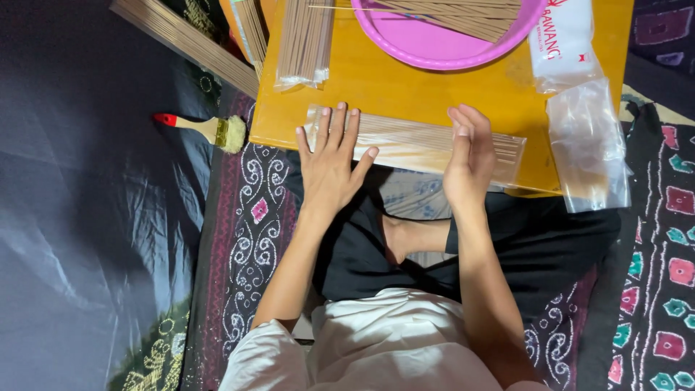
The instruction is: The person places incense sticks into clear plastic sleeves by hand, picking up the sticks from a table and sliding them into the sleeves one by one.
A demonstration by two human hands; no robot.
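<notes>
A single head-worn camera is looking almost straight down over the person's own lap. The crossed legs and white garment are filling the bottom of the frame, with both forearms reaching up and away from the lens. The view is sitting close, so the low yellow wooden tabletop (pixel 376 80) is running off the top edge, and the round pink plastic basin (pixel 434 40) on it is being cut in half there. At the left edge the camera is taking in dark plastic sheeting (pixel 79 217) on the floor, and at the right edge a patterned batik cloth (pixel 666 246). No second view is sharing this scene.
</notes>
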